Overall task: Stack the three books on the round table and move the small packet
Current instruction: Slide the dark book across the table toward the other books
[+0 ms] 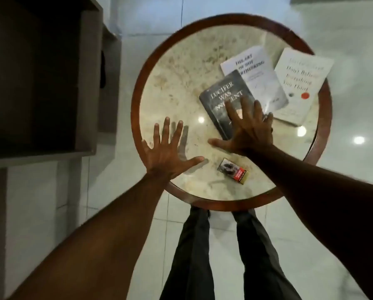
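Three books lie on the round marble-topped table [170, 79]. A dark grey book [220, 98] lies nearest, overlapping a white book [252, 68]; a cream book with a red dot [300, 79] lies at the right edge. My right hand [246, 131] hovers with fingers spread over the dark book's near end, hiding that part. My left hand [166, 148] is spread open over the bare left side of the table, holding nothing. A small red and gold packet [233, 171] lies near the front edge, between my two forearms.
A dark wooden shelf unit [51, 83] stands to the left of the table. The floor is glossy white tile [343, 29] with light reflections. My legs in dark trousers [203, 256] stand just in front of the table's wooden rim [135, 94].
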`<control>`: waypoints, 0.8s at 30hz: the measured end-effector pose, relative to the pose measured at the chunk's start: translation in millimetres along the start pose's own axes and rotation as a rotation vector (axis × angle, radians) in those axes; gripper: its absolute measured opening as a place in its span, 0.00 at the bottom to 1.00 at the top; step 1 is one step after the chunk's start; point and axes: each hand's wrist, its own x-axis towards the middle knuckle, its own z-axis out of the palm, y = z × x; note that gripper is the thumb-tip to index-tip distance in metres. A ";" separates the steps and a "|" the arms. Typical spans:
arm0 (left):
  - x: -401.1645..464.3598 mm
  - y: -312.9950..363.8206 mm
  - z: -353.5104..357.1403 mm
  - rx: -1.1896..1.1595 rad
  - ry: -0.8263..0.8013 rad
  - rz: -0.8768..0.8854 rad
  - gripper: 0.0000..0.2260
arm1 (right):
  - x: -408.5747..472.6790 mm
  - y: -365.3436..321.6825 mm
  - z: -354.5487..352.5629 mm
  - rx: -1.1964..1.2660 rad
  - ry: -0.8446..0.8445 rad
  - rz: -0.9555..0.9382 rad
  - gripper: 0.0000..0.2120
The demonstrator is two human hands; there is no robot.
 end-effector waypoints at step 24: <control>-2.3 2.1 110.3 -0.096 0.145 -0.023 0.54 | 60.0 -67.5 28.2 0.294 0.180 0.198 0.62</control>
